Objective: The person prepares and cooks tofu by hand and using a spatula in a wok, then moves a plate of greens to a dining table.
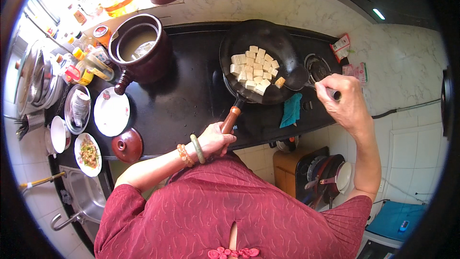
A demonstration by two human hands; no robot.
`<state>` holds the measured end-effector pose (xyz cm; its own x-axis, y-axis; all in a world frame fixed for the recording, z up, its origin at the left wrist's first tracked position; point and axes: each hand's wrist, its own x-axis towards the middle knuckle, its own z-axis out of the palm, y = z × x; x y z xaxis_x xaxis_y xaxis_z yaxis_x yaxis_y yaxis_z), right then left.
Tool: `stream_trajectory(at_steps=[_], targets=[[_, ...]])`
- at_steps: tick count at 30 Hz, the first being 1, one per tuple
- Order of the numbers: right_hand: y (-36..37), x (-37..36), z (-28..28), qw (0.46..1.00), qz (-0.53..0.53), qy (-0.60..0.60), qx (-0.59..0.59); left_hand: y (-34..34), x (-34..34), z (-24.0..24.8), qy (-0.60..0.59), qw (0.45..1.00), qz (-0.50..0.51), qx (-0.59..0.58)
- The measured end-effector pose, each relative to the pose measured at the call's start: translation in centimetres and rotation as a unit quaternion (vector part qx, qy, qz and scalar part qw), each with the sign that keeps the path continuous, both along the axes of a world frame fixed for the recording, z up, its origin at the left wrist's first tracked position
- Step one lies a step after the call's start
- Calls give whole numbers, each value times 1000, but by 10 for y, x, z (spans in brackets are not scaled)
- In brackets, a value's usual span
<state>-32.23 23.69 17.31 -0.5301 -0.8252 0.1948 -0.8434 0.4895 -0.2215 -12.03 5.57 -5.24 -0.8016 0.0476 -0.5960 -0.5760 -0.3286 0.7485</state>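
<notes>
My left hand [218, 139] is wrapped round the wooden handle [231, 120] of a black wok [280, 43] on the stove. Pale tofu cubes [254, 69] lie bunched in the middle of the wok, and one browned cube [280, 82] sits apart at their right edge. In my right hand [344, 100] is the handle of a dark wok spatula [297, 77]. Its head rests low against the wok's right side, close to the browned cube. My fist hides part of the spatula's handle.
Left of the wok stands a brown clay pot [163, 62] with cloudy liquid. Beside it are a white plate [111, 115], a fish on a dish [79, 108], chopped food [88, 153] and a brown lid [127, 145]. A teal cloth [290, 110] hangs at the counter's front edge.
</notes>
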Motion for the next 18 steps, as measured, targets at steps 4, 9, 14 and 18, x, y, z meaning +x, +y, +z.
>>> stream_trajectory(at_steps=[4, 9, 14, 18], targets=[[1, 0, 7, 1000, -8, 20, -15, -2, 0, -2, 3, 1000, -9, -13], [-1, -1, -1, 1000, -6, -8, -30, -4, 0, 0, -9, 1000, -4, -1], [-1, -5, -10, 999, -12, -13, -30, -6, -1, 0, -4, 1000, -12, -6], [10, -15, -17, 999, -16, -9, -39, -10, -1, -4, 13, 1000, -14, -7]])
